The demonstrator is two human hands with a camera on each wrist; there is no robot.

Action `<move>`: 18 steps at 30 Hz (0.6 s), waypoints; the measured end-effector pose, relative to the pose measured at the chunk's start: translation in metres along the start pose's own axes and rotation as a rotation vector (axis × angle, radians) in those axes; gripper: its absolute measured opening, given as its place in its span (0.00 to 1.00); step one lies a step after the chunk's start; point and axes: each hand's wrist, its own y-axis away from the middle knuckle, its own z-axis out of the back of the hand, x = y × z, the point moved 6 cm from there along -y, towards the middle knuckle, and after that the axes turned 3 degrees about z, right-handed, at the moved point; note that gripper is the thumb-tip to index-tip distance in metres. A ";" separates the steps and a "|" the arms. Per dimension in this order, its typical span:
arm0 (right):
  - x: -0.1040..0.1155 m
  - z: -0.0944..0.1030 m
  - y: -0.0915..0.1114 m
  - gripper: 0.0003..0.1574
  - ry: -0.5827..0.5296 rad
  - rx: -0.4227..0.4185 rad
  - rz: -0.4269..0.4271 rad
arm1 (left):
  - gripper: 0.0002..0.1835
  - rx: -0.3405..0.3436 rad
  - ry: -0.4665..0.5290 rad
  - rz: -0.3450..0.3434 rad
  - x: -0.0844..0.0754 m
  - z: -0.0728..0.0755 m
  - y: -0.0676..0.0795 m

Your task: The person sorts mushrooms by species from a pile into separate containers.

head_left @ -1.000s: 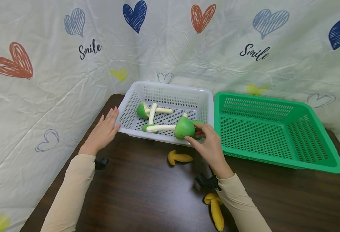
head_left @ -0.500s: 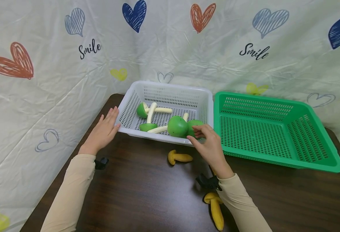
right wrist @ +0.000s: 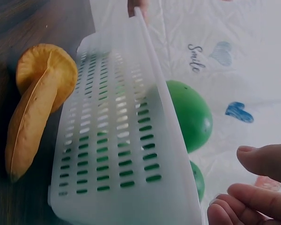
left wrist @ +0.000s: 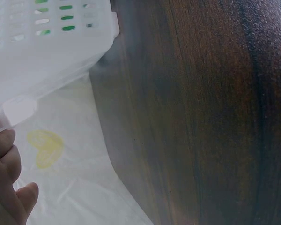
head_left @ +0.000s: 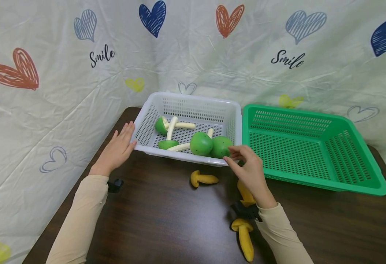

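My left hand (head_left: pixel 115 150) rests with straight fingers against the left rim of a white basket (head_left: pixel 186 157); the left wrist view shows its fingers (left wrist: pixel 7 159) at the basket's edge. Just off the front right corner, my right hand (head_left: pixel 249 170) holds nothing, its fingers loosely bent. Beside it in the basket lie two green-capped toy mushrooms, one cap (head_left: pixel 201 143) next to the other cap (head_left: pixel 221 147). More green mushrooms with pale stems lie to the left, one cap (head_left: pixel 161 125) behind another (head_left: pixel 168 145). In the right wrist view, the thumb (right wrist: pixel 267 161) is apart from the fingertips.
A green basket (head_left: pixel 288 154) stands right of the white one. On the dark table (head_left: pixel 166 220) lie yellow mushrooms: one (head_left: pixel 204 179) before the white basket, one (head_left: pixel 245 192) partly behind my right wrist, one (head_left: pixel 245 238) nearer. A heart-printed cloth (head_left: pixel 193 55) hangs behind.
My right hand has let go of a green mushroom, which now lies in the white basket, and has drawn back to the right. The left hand has stayed put.
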 end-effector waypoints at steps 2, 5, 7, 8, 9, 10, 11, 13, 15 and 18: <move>-0.001 0.004 0.002 0.18 0.003 -0.001 -0.001 | 0.34 0.001 0.001 -0.002 0.000 0.000 0.000; -0.003 0.010 0.006 0.18 0.008 0.002 -0.008 | 0.34 0.002 0.000 0.001 0.000 0.000 0.000; -0.004 0.013 0.010 0.18 0.012 0.006 -0.015 | 0.34 0.002 -0.001 -0.002 0.000 0.000 0.000; -0.004 0.015 0.012 0.18 0.012 0.006 -0.015 | 0.34 0.002 0.000 -0.003 0.000 0.000 -0.001; -0.005 0.017 0.013 0.18 0.012 0.006 -0.017 | 0.34 0.002 -0.001 -0.003 0.000 0.000 -0.001; -0.005 0.020 0.015 0.18 0.010 0.005 -0.015 | 0.34 0.003 -0.003 -0.002 0.000 0.000 -0.001; -0.005 0.022 0.017 0.18 0.009 0.002 -0.013 | 0.34 0.003 -0.004 -0.004 0.000 0.000 -0.001; -0.006 0.028 0.021 0.19 0.019 -0.005 -0.003 | 0.34 0.004 -0.002 -0.006 0.000 -0.001 -0.001; -0.008 0.035 0.025 0.20 0.045 -0.014 0.010 | 0.34 0.006 -0.001 -0.002 0.001 -0.001 0.000; -0.013 0.049 0.031 0.21 0.118 -0.031 0.034 | 0.34 0.010 0.006 0.003 0.001 -0.001 0.000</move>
